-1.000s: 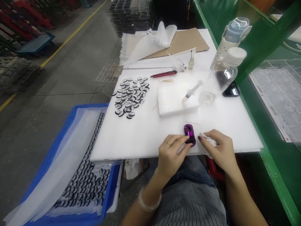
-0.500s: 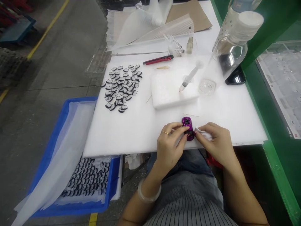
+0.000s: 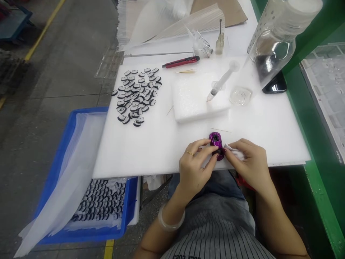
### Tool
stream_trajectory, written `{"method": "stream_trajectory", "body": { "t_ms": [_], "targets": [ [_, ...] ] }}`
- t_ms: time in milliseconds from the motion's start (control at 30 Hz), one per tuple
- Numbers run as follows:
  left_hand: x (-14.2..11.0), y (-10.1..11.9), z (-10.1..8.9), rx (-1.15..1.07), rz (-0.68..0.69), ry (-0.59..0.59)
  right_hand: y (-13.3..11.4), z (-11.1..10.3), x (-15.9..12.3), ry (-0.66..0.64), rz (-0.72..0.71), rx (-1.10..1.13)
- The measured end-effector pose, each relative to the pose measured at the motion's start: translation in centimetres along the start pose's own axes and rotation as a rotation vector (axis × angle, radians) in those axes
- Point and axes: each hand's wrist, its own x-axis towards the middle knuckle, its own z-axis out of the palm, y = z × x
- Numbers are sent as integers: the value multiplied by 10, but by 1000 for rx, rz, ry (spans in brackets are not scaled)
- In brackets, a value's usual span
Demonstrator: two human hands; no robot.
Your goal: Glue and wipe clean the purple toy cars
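Note:
A small purple toy car (image 3: pixel 216 139) is at the front of the white foam-covered table, its dark windshield area toward me. My left hand (image 3: pixel 198 162) is closed on the car, fingers along its left side and thumb at its near end. Pinched in my right hand (image 3: pixel 249 158) is a white cloth (image 3: pixel 236 153), its fingertips touching the car's right side near the back end. Just beyond the car lies a thin needle-like rod (image 3: pixel 221 130). A syringe (image 3: pixel 221 83) rests on a white foam block (image 3: pixel 188 102) farther back.
Several small black-edged clear parts (image 3: pixel 137 95) are spread at the table's left. A red utility knife (image 3: pixel 180 62), a small glass bottle (image 3: pixel 219 43) and a large clear bottle (image 3: pixel 272 54) stand or lie behind. Below left, a blue crate (image 3: pixel 129 205) holds more parts under white sheeting.
The view has shifted slightly, so the table items appear a little displaced. Both hands stay at the car, with hardly any visible movement.

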Motion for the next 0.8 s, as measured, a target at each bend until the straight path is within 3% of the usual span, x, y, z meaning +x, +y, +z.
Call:
{"method": "stream_trajectory", "body": {
  "t_ms": [367, 800],
  "targets": [
    [-4, -5, 1, 136, 158, 43, -1, 0, -1, 2, 10, -3],
    [-2, -2, 1, 95, 58, 46, -2, 0, -1, -18, 58, -3]
  ]
}}
